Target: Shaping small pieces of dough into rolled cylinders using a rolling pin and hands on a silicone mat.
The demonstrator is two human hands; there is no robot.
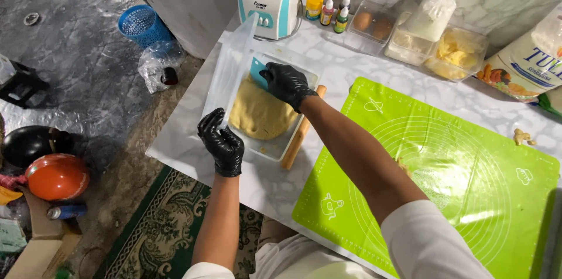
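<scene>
The clear lid (pixel 229 71) is held tilted up at the left edge of the plastic tub (pixel 280 145), its near corner pinched by the gloved left hand (pixel 222 143). A teal scraper (pixel 258 73) is gripped by the right hand (pixel 285 83), fingers curled shut around it at the tub's far side. The yellow dough (pixel 260 114) is seen lying in the tub, just below the scraper and right of the lid. A wooden rolling pin (pixel 300 132) is laid against the tub's right side, the green mat (pixel 445 168) spread beyond it.
</scene>
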